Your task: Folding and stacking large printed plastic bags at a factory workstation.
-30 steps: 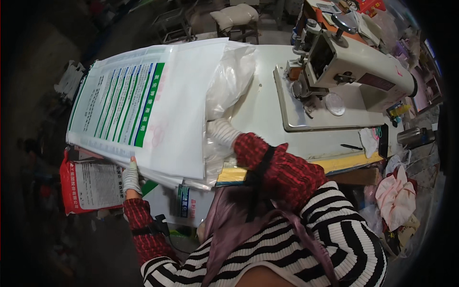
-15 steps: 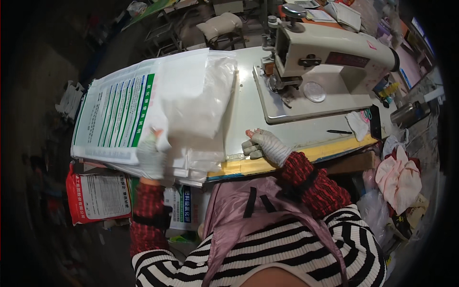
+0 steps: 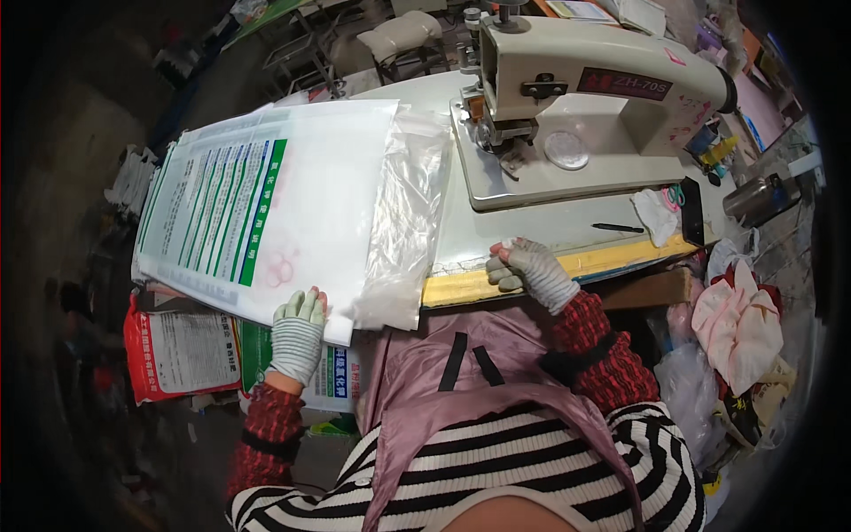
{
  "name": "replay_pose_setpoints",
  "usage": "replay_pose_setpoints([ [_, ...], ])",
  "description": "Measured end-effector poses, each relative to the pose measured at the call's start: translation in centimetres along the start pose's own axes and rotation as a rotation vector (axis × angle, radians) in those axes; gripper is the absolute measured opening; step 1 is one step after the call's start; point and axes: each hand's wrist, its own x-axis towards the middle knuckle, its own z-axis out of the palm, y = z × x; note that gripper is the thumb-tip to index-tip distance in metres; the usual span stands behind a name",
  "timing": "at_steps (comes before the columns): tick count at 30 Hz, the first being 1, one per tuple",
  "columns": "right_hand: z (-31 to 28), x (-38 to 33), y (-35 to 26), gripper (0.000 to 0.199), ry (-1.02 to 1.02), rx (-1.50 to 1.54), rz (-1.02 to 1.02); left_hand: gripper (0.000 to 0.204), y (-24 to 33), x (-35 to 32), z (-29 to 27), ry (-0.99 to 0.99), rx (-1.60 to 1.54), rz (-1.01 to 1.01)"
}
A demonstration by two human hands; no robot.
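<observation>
A stack of large white printed plastic bags (image 3: 332, 177) lies flat on the table's left side, green stripes and fine print on the top one. Clear plastic liner (image 3: 405, 222) sticks out past their right edge. My left hand (image 3: 300, 337), in a grey striped fingerless glove, rests at the near edge of the stack with its fingers stretched out. Gloved the same way, my right hand (image 3: 539, 275) is over the yellow front edge of the table, its fingers curled in. Whether anything small is in those fingers is hidden.
A cream sewing machine (image 3: 612, 84) stands at the back right. Near it lie a black pen (image 3: 618, 228), a white cloth (image 3: 656, 217) and scissors (image 3: 675, 195). Red-and-white sacks (image 3: 191, 350) are below the table at left; a pink cloth (image 3: 737, 326) hangs at right.
The top bag now lies flatter, with its liner spread along the right edge. My left hand has come down toward the near edge; my right hand has shifted to the right.
</observation>
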Motion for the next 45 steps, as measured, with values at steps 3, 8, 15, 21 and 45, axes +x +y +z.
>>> replay_pose_setpoints([
  [3,0.6,-0.2,-0.1,0.02,-0.023,-0.099,-0.096,0.049,-1.7,0.4,-3.2,-0.162,-0.255,0.137],
  [8,1.2,0.9,1.1,0.022,-0.069,-0.165,-0.092,0.048,1.5,12.0,-7.8,0.013,-1.082,-0.42],
  [15,1.5,0.9,1.2,0.027,-0.059,-0.218,-0.015,0.03,7.2,16.7,1.2,0.213,-0.488,-0.313],
  [21,1.7,2.8,0.6,0.026,-0.037,-0.26,-0.043,0.018,3.2,16.0,0.8,0.115,-1.604,-0.567],
  [45,11.3,1.1,0.7,0.017,0.196,-1.301,-0.992,0.023,-0.2,12.3,-5.0,0.691,-1.663,-1.027],
])
